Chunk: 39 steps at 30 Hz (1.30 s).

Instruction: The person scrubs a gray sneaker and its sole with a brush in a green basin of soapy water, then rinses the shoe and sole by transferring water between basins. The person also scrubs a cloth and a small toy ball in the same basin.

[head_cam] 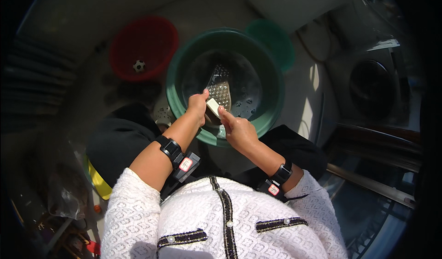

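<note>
My left hand (197,107) grips the side of a brown, shoe-shaped item (220,90), with glossy bumps over its surface like a slipper or a shoe sole. In my right hand (239,129) is a pale rectangular block (214,107), either a bar of soap or a small brush. The block lies against the lower part of the bumpy surface, and my fingers hide its near end. Both hands are over the near side of a large green plastic tub (276,96). Dark water (253,82) stands in the tub, with patches of foam (244,107) near the right hand.
A red basin (152,27) with a small football-patterned ball (139,66) stands left of the tub. Behind it on the right is a smaller green basin (276,39). A front-loading washing machine (373,86) stands at right. A patterned pale item (162,114) sits by the left knee.
</note>
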Available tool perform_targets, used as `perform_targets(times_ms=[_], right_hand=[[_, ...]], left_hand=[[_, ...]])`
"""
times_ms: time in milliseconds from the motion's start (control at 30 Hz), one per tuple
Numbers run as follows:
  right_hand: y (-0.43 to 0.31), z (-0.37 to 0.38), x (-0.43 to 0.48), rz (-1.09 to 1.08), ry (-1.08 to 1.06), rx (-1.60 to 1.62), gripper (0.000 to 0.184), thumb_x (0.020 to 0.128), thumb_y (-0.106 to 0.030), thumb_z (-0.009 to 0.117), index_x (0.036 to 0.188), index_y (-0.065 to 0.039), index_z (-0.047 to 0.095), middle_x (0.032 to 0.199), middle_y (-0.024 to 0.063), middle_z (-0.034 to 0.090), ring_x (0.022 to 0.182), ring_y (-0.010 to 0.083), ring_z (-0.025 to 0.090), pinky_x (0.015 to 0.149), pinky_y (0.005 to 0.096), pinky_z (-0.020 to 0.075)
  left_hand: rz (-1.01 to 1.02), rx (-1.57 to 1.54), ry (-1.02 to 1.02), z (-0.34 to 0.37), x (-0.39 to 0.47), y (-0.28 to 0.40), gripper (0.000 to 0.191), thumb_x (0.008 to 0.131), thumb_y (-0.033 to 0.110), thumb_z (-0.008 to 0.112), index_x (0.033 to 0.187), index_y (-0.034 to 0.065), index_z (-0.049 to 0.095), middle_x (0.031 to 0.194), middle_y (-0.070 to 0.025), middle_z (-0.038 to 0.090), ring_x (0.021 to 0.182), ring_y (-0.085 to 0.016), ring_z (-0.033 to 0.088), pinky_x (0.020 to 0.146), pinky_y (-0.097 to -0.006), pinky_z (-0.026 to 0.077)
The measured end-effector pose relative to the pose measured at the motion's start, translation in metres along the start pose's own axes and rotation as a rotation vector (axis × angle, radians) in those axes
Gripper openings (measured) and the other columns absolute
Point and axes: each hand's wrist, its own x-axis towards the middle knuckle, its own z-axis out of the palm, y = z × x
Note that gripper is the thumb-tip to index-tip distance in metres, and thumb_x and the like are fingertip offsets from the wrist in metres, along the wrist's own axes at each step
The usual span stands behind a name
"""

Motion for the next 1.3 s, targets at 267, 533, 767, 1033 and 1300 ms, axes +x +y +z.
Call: perform_targets(times_ms=[267,533,767,1033,1300], right_hand=[[0.001,-0.005,0.089,0.109,0.116,0.166,0.036,0.094,-0.022,0.055,0.129,-0.028,0.06,0.096,0.0142,0.069,0.087,0.0343,0.066,0.073,0.042,0.0513],[-0.002,0.016,0.025,-0.101,0.196,-0.064,0.053,0.079,-0.01,0.065,0.128,-0.027,0.059,0.081,0.0118,0.069,0.074,0.033,0.068,0.065,0.0455,0.0531],[-0.003,0.015,0.068,-0.155,0.244,-0.098,0.042,0.089,-0.017,0.054,0.13,-0.027,0.057,0.078,0.0155,0.067,0.068,0.0357,0.067,0.061,0.046,0.0531],[0.003,0.007,0.064,-0.019,0.226,-0.164,0.044,0.089,-0.015,0.057,0.131,-0.029,0.055,0.081,0.0142,0.069,0.07,0.0356,0.067,0.06,0.0452,0.053],[0.017,0.002,-0.001,-0.148,0.195,-0.094,0.047,0.087,-0.016,0.062,0.132,-0.03,0.056,0.072,0.016,0.064,0.067,0.0354,0.066,0.059,0.046,0.052]], left_hand=[[-0.075,-0.208,-0.075,0.013,-0.016,0.013,0.037,0.101,0.035,0.043,0.108,0.0036,0.062,0.104,-0.011,0.068,0.09,-0.029,0.067,0.085,-0.044,0.053],[-0.045,-0.289,-0.098,0.019,-0.014,0.011,0.036,0.096,0.034,0.041,0.104,0.0069,0.064,0.101,-0.0097,0.069,0.094,-0.026,0.066,0.088,-0.0414,0.051],[-0.036,-0.289,-0.08,0.025,-0.02,0.026,0.066,0.093,0.058,0.028,0.11,0.0046,0.062,0.109,-0.0141,0.067,0.101,-0.03,0.065,0.093,-0.0425,0.048],[-0.131,-0.237,-0.242,0.019,-0.008,0.016,0.072,0.094,0.062,0.026,0.118,0.0054,0.063,0.114,-0.0129,0.067,0.104,-0.029,0.064,0.097,-0.0442,0.047],[-0.035,-0.199,-0.046,0.022,0.005,0.011,0.045,0.1,0.042,0.045,0.11,0.0013,0.063,0.104,-0.0122,0.069,0.091,-0.028,0.069,0.082,-0.0437,0.056]])
